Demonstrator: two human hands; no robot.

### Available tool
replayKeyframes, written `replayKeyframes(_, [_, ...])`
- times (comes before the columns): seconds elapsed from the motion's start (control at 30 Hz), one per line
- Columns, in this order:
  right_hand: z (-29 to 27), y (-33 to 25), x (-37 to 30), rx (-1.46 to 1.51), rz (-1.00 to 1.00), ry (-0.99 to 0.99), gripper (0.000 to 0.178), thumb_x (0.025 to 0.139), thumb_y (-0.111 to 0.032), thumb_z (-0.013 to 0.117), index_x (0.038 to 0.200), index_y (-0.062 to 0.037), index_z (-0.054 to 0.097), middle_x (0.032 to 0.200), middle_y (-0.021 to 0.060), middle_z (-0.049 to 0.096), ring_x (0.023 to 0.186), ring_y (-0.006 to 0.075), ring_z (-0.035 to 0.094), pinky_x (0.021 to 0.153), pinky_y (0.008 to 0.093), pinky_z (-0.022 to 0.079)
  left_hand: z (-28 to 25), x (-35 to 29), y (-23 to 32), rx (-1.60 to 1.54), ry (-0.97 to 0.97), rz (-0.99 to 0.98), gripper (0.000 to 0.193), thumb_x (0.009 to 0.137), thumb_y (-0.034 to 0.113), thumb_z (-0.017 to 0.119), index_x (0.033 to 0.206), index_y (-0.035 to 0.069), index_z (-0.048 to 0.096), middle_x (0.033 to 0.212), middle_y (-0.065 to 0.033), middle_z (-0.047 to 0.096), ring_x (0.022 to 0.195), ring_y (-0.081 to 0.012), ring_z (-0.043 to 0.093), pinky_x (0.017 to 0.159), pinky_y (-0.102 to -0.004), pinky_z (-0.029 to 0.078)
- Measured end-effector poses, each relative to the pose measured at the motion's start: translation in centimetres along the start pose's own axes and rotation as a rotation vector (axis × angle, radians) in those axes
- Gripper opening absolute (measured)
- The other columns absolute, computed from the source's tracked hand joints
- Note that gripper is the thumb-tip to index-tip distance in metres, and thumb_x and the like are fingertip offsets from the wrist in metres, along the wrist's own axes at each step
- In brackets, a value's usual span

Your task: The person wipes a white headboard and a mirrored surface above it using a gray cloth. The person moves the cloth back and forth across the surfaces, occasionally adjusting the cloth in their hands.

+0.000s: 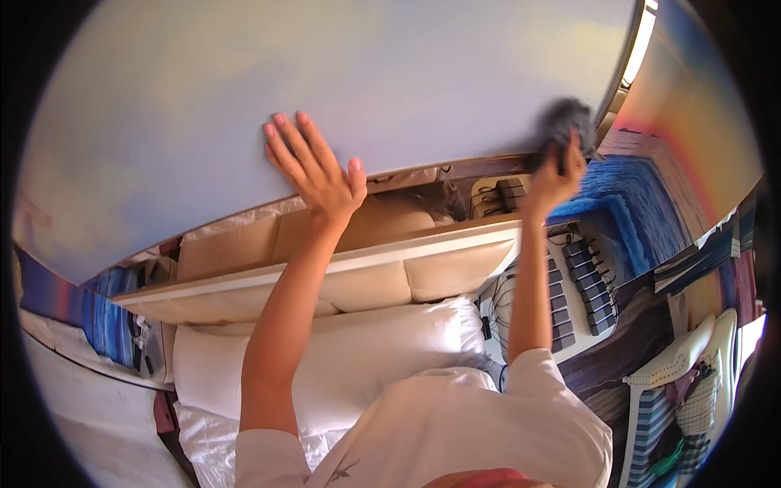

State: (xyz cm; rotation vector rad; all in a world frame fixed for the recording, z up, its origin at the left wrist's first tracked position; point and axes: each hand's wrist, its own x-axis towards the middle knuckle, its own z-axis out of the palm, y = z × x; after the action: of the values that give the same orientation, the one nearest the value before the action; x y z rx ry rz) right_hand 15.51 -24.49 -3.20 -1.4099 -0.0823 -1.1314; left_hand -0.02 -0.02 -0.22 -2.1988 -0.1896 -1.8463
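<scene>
A large pale panel (203, 73), painted in soft blue, lilac and yellow, fills the upper view. My left hand (321, 175) lies flat against its lower edge with fingers spread, holding nothing. Over at the panel's lower right corner, my right hand (557, 175) is closed on a dark grey cloth (569, 122) and presses it to the surface. The cloth is blurred by motion, and part of it is hidden behind my fingers. Below both arms runs a beige padded headboard (366, 289) with a pale top ledge.
A white pillow (382, 342) lies against the headboard. To the right, a small table (586, 342) bears rows of dark blocks with cables. Beyond it are a wave-painted wall (643, 203) and a white chair (683, 358) with clothes on it. More small items lie on a left-hand stand (159, 350).
</scene>
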Motion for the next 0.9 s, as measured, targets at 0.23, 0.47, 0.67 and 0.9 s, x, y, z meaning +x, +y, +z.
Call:
replayKeyframes(0.23, [4.3,-9.1,-12.4,0.271,-0.686,-0.641,0.045,0.064,0.004,0.059,0.103,-0.0153,0.070,0.100,0.0089,0.060,0.093,0.0272,0.056,0.082,0.0368,0.043,-0.6,0.2,-0.6,-0.042,-0.036,-0.012,0.068,0.094,0.040,0.022,0.140,-0.011,0.025,0.146,-0.0326,0.016,0.136,-0.0477,0.014,0.107,-0.0568,0.014])
replayKeyframes(0.47, [0.0,3.1,2.1,-0.103,-0.322,0.105,0.033,0.077,0.005,0.061,0.108,-0.0041,0.064,0.108,0.0106,0.062,0.101,0.0292,0.054,0.092,0.0396,0.041,0.4,0.4,0.1,0.009,0.013,-0.029,0.069,0.094,0.042,0.021,0.139,-0.009,0.027,0.145,-0.0318,0.022,0.134,-0.0484,0.019,0.107,-0.0580,0.016])
replayKeyframes(0.67, [2.0,-3.4,-6.6,-0.001,-0.495,-0.238,0.037,0.068,0.006,0.057,0.101,-0.0086,0.066,0.113,0.0105,0.061,0.103,0.0253,0.053,0.091,0.0402,0.035,-0.2,0.0,-0.3,0.018,0.002,-0.022,0.068,0.094,0.042,0.022,0.140,-0.008,0.027,0.145,-0.0311,0.021,0.134,-0.0487,0.019,0.106,-0.0587,0.017])
replayKeyframes(0.9, [-0.5,1.8,-1.4,-0.130,-0.549,-0.207,0.040,0.071,0.007,0.062,0.108,-0.0062,0.064,0.108,0.0126,0.064,0.102,0.0312,0.056,0.093,0.0418,0.040,-0.2,0.3,-0.3,-0.010,0.003,-0.006,0.067,0.094,0.039,0.024,0.139,-0.009,0.027,0.146,-0.0313,0.020,0.134,-0.0483,0.018,0.106,-0.0582,0.017])
